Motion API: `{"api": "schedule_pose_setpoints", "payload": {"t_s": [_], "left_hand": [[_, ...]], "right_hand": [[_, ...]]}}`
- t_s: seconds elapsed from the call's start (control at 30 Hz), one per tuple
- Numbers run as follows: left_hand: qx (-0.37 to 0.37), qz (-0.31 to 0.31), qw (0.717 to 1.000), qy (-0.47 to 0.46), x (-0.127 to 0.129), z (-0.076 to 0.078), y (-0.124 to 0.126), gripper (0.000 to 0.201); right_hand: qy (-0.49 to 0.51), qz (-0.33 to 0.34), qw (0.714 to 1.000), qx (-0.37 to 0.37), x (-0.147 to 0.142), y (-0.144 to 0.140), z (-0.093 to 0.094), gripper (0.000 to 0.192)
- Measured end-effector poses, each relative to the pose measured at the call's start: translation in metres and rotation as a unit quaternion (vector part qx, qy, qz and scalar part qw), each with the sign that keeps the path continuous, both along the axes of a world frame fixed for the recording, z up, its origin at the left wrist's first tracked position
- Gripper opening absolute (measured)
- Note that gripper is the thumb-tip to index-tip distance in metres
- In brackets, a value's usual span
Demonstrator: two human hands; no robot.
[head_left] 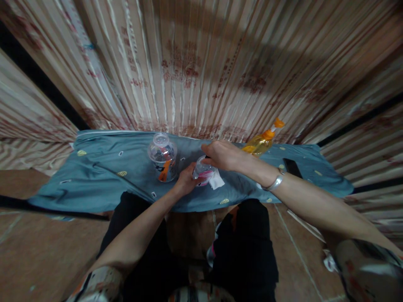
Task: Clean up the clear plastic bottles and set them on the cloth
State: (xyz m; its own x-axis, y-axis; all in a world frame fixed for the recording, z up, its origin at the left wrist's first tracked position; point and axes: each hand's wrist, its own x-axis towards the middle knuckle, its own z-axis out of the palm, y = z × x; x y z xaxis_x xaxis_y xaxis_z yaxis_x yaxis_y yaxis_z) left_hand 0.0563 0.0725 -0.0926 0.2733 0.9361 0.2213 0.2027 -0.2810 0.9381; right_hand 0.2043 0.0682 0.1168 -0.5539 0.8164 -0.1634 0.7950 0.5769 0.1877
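Note:
My left hand grips the side of a small clear plastic bottle with a pink label, standing on a blue-grey cloth. My right hand is closed over the top of that same bottle; a silver bangle sits on its wrist. A white scrap of tissue or paper lies right beside the bottle's base. To the left stands a larger clear open-necked bottle with an orange and black label. Behind my right hand leans a yellow liquid bottle with an orange nozzle cap.
The cloth covers a low narrow table against a striped, patterned curtain. A black phone lies on the cloth at the right. My legs in black trousers are under the table's front edge, above a brown tiled floor.

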Motion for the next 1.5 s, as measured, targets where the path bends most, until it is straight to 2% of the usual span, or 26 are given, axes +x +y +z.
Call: {"api": "schedule_pose_setpoints", "payload": {"t_s": [0.1, 0.23, 0.43, 0.6, 0.8, 0.93, 1.0, 1.07, 1.17, 1.27, 1.33, 1.4, 1.43, 1.5], "left_hand": [[-0.003, -0.007, 1.0, 0.007, 0.0, 0.001, 0.0, 0.042], [-0.007, -0.014, 1.0, 0.014, 0.0, 0.003, -0.001, 0.041], [-0.008, -0.008, 1.0, 0.022, -0.001, 0.002, -0.002, 0.045], [-0.006, -0.004, 1.0, 0.029, -0.005, 0.008, -0.006, 0.044], [-0.006, 0.006, 0.999, 0.04, -0.016, 0.022, -0.02, 0.049], [-0.012, 0.016, 0.999, 0.03, -0.02, 0.028, -0.028, 0.046], [-0.014, 0.022, 0.999, 0.022, -0.021, 0.03, -0.027, 0.047], [-0.016, 0.033, 0.999, 0.013, -0.022, 0.031, -0.025, 0.05], [-0.02, 0.05, 0.999, 0.006, -0.023, 0.029, -0.019, 0.051], [-0.021, 0.064, 0.998, 0.013, -0.023, 0.025, -0.014, 0.046], [-0.021, 0.072, 0.997, 0.025, -0.023, 0.022, -0.012, 0.042], [-0.021, 0.074, 0.996, 0.035, -0.023, 0.021, -0.011, 0.039], [-0.021, 0.075, 0.996, 0.039, -0.022, 0.021, -0.01, 0.037], [-0.022, 0.075, 0.996, 0.043, -0.02, 0.021, -0.009, 0.037]], "right_hand": [[0.016, -0.001, 1.0, 0.007, 0.0, 0.0, -0.001, 0.035], [0.014, 0.029, 0.999, -0.019, 0.002, 0.002, -0.002, 0.027], [0.006, -0.023, 0.999, 0.035, -0.004, 0.002, -0.002, 0.042], [-0.002, 0.004, 1.0, -0.009, 0.001, -0.001, 0.002, 0.031], [0.066, 0.002, 0.998, -0.022, 0.008, -0.012, 0.01, 0.03], [0.173, -0.02, 0.985, -0.009, 0.022, -0.009, 0.007, 0.039], [0.224, -0.041, 0.974, -0.01, 0.033, -0.003, -0.008, 0.042], [0.254, -0.085, 0.963, -0.03, 0.044, 0.002, -0.036, 0.044], [0.279, -0.202, 0.938, -0.043, 0.052, -0.002, -0.096, 0.044], [0.28, -0.233, 0.929, -0.063, 0.048, -0.019, -0.157, 0.066], [0.303, -0.247, 0.918, -0.061, 0.044, -0.027, -0.183, 0.062], [0.377, -0.272, 0.884, -0.048, 0.044, -0.026, -0.193, 0.051], [0.417, -0.288, 0.861, -0.046, 0.046, -0.021, -0.192, 0.046], [0.453, -0.305, 0.836, -0.051, 0.049, -0.005, -0.18, 0.04]]}}
